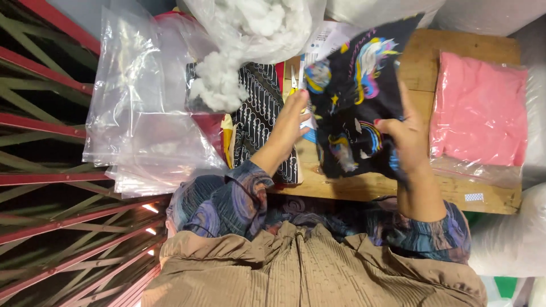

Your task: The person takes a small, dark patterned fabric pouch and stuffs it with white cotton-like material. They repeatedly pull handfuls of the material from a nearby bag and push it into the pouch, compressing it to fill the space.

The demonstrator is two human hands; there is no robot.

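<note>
From the head view I log the black fabric piece (355, 96) as the item in hand; it is a soft, flat, roughly square piece of dark cloth printed with bright unicorn and rainbow motifs in pink, yellow, blue and white, with small stars scattered between them; it is held lifted and tilted above the wooden surface (424, 62), its upper corner reaching toward the far edge. My right hand (406, 133) is closed on the cloth's right side, thumb on the printed face and fingers hidden behind it; my left hand (293, 122) lies with fingers extended and loosely together at the cloth's left edge, touching it; whether it actually grips I cannot tell. Just beside the left fingertips, scissors (294, 79) with a pale handle lie on the surface, partly covered. To the left sits a black-and-white patterned fabric (259, 108), with a clump of white stuffing (219, 82) on it, spilling from a clear plastic bag (256, 23); a stack of empty clear bags (142, 113) lies further left. On the right, a pink filled item in a clear bag (478, 108) rests on the surface, apart from the cloth.
</note>
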